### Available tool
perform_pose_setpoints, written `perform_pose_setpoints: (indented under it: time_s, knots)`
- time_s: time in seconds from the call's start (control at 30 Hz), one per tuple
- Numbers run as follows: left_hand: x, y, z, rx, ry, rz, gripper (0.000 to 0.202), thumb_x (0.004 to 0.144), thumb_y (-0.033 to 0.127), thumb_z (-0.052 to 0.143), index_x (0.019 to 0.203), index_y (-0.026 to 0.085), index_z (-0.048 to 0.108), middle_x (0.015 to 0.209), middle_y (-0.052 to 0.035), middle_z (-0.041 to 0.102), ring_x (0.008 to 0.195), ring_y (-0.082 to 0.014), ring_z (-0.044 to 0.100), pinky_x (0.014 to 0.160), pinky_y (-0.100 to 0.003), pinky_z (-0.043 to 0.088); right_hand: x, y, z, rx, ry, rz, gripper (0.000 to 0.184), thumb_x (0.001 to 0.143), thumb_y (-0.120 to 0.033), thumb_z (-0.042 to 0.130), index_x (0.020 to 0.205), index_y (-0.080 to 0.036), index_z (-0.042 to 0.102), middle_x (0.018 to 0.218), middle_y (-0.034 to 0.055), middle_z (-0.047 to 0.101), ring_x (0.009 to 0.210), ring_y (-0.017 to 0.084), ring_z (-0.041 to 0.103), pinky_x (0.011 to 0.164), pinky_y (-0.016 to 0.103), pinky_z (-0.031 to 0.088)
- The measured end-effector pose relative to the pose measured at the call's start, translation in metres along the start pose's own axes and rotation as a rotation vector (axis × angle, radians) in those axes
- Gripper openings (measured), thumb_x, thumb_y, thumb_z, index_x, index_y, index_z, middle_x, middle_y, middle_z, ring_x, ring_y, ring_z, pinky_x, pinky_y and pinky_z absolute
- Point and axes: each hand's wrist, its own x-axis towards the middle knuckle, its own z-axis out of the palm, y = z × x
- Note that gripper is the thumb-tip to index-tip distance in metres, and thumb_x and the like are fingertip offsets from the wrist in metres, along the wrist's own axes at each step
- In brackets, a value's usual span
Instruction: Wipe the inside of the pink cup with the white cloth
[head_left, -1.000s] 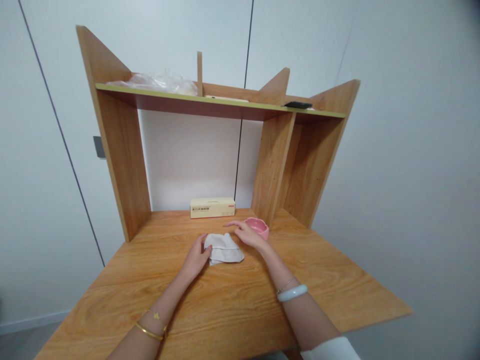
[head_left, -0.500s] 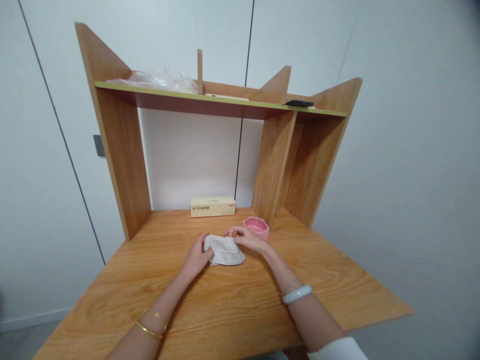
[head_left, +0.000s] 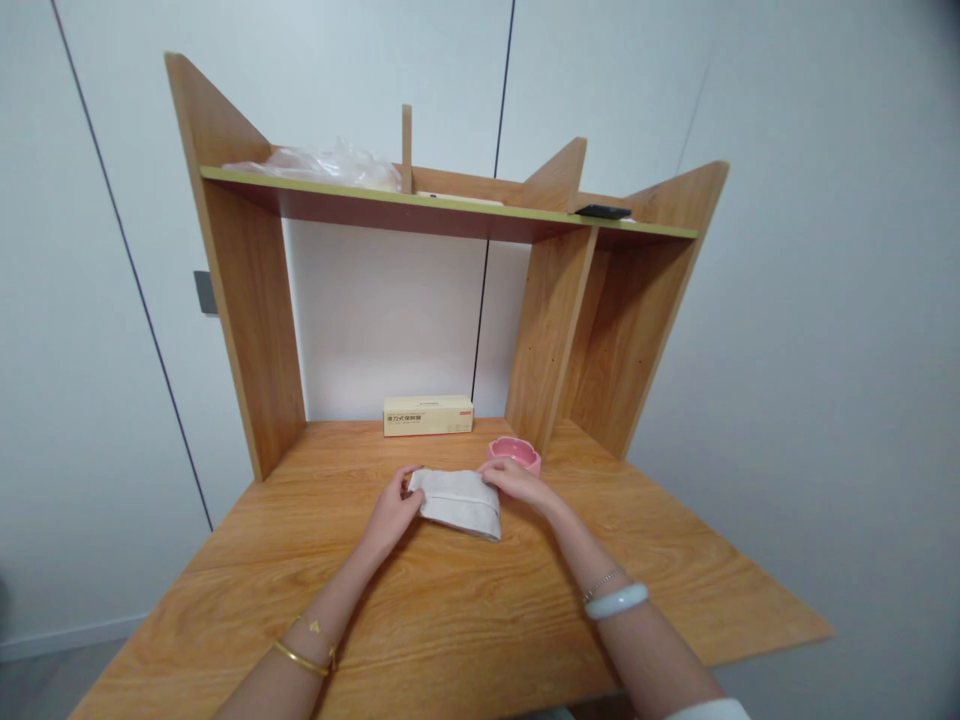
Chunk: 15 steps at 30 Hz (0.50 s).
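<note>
A folded light grey cloth (head_left: 456, 500) lies over the wooden desk (head_left: 450, 620), with a fold line running across it. At its left edge, my left hand (head_left: 395, 505) grips it between thumb and fingers. The upper right corner is pinched by my right hand (head_left: 514, 480), whose fingertips are partly hidden. Just behind that hand stands a pink bowl (head_left: 517, 452) with a scalloped rim, its front partly covered by the hand.
A long cream box (head_left: 428, 417) with printed lettering rests at the back of the desk. Above it runs a wooden shelf (head_left: 450, 218) holding a clear plastic bag (head_left: 322, 165) and a flat black object (head_left: 603, 211). Upright panels flank the desk.
My right hand has moved right with its corner of the cloth, which is now stretched wider and flatter. My left hand stays at the left edge. The view has shifted slightly.
</note>
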Motion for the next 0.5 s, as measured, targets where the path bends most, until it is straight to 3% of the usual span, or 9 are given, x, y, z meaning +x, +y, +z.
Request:
perform_pose_setpoints:
  time_s: [0.13,0.3,0.4,0.5]
  knots:
    - [-0.001,-0.006,0.008,-0.084,-0.095,0.009,0.049,0.069,0.021,0.055,0.117,0.016,0.049,0.077,0.0015,0.055,0.058,-0.0088,0.051,0.059,-0.022,0.043,-0.012,0.009,-0.004,-0.03,0.046,0.052,0.034,0.073,-0.039,0.05,0.048,-0.018,0.041,0.042,-0.0072,0.037,0.04,0.006,0.035,0.039,0.018,0.023]
    - [-0.004,-0.007,0.011,-0.059,-0.164,0.031,0.048,0.072,0.02,0.054,0.12,0.018,0.047,0.093,-0.0026,0.059,0.055,-0.007,0.05,0.056,-0.022,0.043,-0.023,0.02,-0.004,-0.08,0.079,0.101,0.038,0.074,-0.05,0.049,0.054,-0.018,0.043,0.043,-0.0064,0.04,0.038,0.007,0.039,0.037,0.019,0.025]
    - [-0.008,0.0,0.01,0.021,-0.182,0.123,0.04,0.073,0.019,0.055,0.113,0.019,0.054,0.106,-0.0071,0.06,0.08,-0.0153,0.058,0.072,-0.029,0.047,-0.026,0.028,-0.007,-0.132,0.114,0.043,0.039,0.071,-0.05,0.052,0.052,-0.017,0.044,0.046,-0.0061,0.039,0.042,0.006,0.036,0.04,0.019,0.022]
    - [-0.012,0.006,0.011,0.071,-0.223,0.196,0.034,0.074,0.02,0.055,0.107,0.019,0.059,0.113,-0.0084,0.06,0.105,-0.0214,0.053,0.092,-0.036,0.039,-0.027,0.036,-0.009,-0.15,0.136,0.008,0.039,0.071,-0.048,0.052,0.05,-0.016,0.044,0.048,-0.0061,0.038,0.046,0.006,0.033,0.043,0.019,0.021]
